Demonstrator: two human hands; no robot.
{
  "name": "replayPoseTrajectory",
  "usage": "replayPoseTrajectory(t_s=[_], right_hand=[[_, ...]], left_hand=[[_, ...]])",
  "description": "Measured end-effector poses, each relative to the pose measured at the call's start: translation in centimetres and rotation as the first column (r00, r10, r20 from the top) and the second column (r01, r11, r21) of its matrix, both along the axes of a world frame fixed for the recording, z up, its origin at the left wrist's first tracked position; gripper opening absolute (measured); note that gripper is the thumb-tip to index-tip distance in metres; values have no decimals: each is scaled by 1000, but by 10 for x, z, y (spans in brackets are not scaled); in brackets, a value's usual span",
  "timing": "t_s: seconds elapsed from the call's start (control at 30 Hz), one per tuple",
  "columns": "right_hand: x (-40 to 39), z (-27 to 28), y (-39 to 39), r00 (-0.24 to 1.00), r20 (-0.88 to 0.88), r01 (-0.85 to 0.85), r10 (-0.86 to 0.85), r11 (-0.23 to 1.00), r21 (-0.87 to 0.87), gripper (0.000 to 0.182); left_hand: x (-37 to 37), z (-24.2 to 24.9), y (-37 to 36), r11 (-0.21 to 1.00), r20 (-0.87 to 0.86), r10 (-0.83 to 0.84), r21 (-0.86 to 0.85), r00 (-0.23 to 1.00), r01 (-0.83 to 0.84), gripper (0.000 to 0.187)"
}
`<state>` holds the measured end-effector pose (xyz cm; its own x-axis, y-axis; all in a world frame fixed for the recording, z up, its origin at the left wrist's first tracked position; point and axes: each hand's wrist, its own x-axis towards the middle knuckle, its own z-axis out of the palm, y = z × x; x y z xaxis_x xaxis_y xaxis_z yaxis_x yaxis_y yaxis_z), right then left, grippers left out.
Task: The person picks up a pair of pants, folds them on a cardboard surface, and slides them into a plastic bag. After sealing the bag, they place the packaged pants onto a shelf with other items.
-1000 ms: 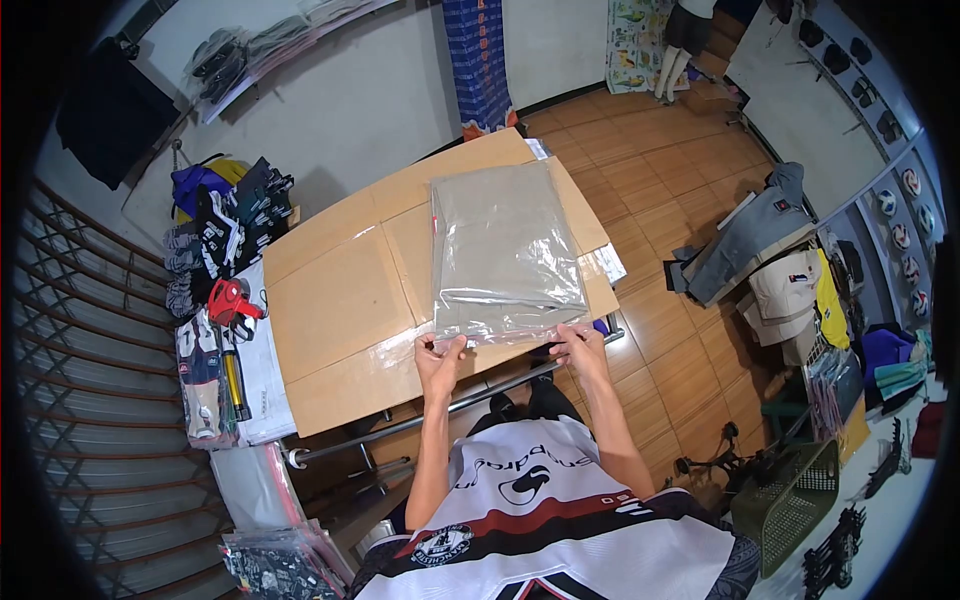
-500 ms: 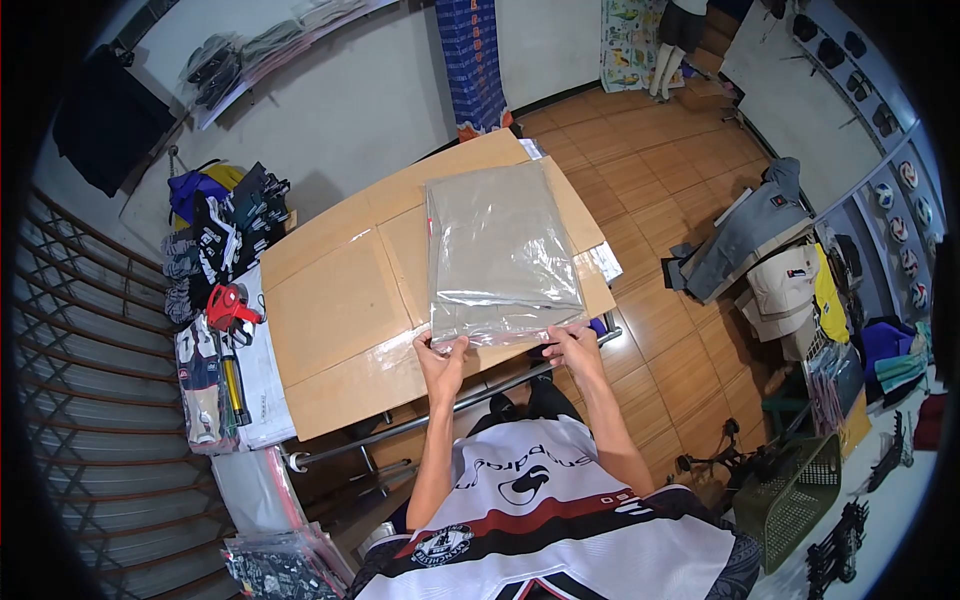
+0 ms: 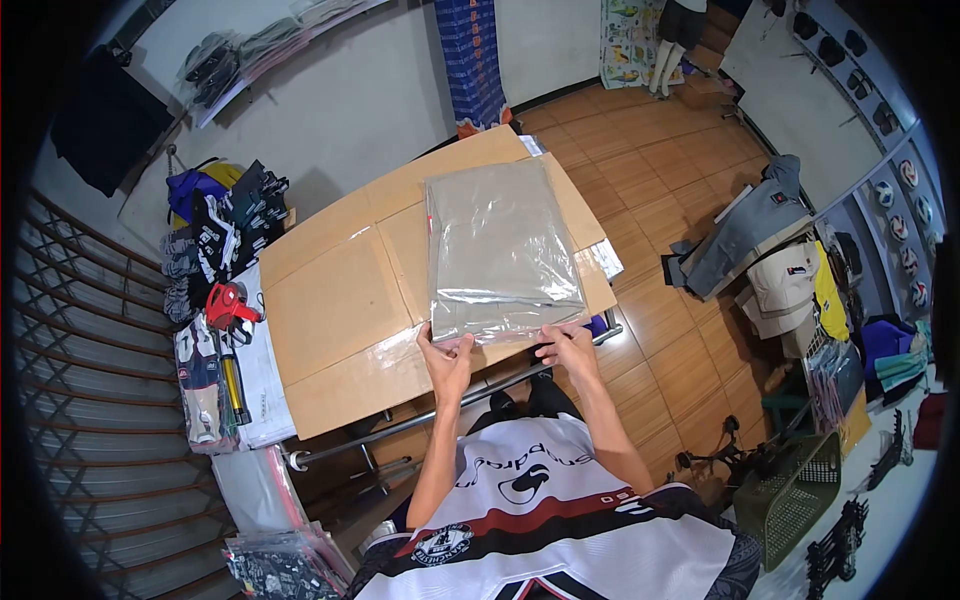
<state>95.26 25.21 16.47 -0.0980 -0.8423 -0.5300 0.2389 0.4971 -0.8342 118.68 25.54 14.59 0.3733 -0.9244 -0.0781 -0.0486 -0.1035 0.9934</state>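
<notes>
A clear plastic bag with a folded beige garment [image 3: 497, 248] lies flat on the cardboard-covered table [image 3: 335, 300]. My left hand [image 3: 446, 358] pinches the bag's near left corner at the flap. My right hand [image 3: 570, 343] presses and grips the near right edge of the same bag. Both hands sit at the table's front edge, close to my body.
A red tape dispenser [image 3: 228, 303] and packaged goods [image 3: 205, 375] lie at the table's left side, with piled dark clothes [image 3: 225, 225] behind. More clothing [image 3: 750, 235] sits on the wood floor at right. A green basket [image 3: 790, 495] stands at lower right.
Both hands have slid a little inward along the bag's near edge, and the flap there looks folded flatter. The bag itself has stayed in place.
</notes>
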Motion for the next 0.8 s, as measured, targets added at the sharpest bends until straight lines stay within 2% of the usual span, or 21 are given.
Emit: replayPoseTrajectory(t_s=[0.13, 0.23, 0.33, 0.43, 0.53, 0.63, 0.8], right_hand=[[1, -11, 0, 1000, -2, -20, 20, 999, -41, 32], [-1, -11, -1, 999, 4, -36, 36, 999, -22, 32], [-1, -1, -2, 1000, 6, -16, 16, 1000, 15, 31], [3, 8, -1, 1000, 18, -23, 23, 1000, 16, 31], [5, 4, -1, 999, 13, -29, 29, 1000, 10, 30], [4, -6, -2, 999, -12, -40, 40, 999, -7, 30], [3, -1, -2, 1000, 15, -26, 26, 999, 22, 30]], left_hand=[[-2, 3, 2, 1000, 65, -23, -13, 998, 24, 76], [-3, 8, 4, 998, 36, -56, -17, 998, 56, 80], [-7, 9, 4, 999, 59, -6, -47, 998, 9, 84], [-9, 16, 6, 997, 55, -52, 67, 997, 49, 87], [-17, 28, 8, 999, 62, -16, 32, 998, 14, 85], [-14, 17, 5, 997, 89, -31, -61, 996, 36, 85], [-12, 20, 5, 997, 76, -78, -6, 994, 79, 86]])
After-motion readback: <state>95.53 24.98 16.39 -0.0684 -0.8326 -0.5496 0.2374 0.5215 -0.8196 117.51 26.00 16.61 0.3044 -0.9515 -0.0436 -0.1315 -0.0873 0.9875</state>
